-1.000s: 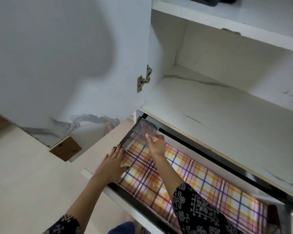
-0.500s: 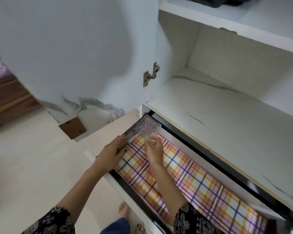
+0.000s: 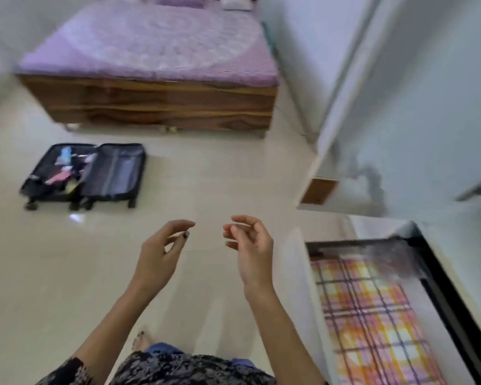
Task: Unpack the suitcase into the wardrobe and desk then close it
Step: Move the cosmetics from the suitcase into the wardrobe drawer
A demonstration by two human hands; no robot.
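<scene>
A black suitcase lies open flat on the floor at the left, with several small colourful items in its left half. My left hand and my right hand hover empty over the floor in the middle, fingers loosely curled and apart. The wardrobe drawer stands pulled out at the lower right, lined with plaid paper. The clear box set into the drawer's far corner is lost in motion blur.
A bed with a purple cover on a wooden base stands at the back. The white wardrobe door hangs open on the right. Pale tiled floor stretches between me and the suitcase.
Both hands have left the drawer and the clear box, which stays in the drawer's corner. My view has swung left from the wardrobe towards the room and the suitcase.
</scene>
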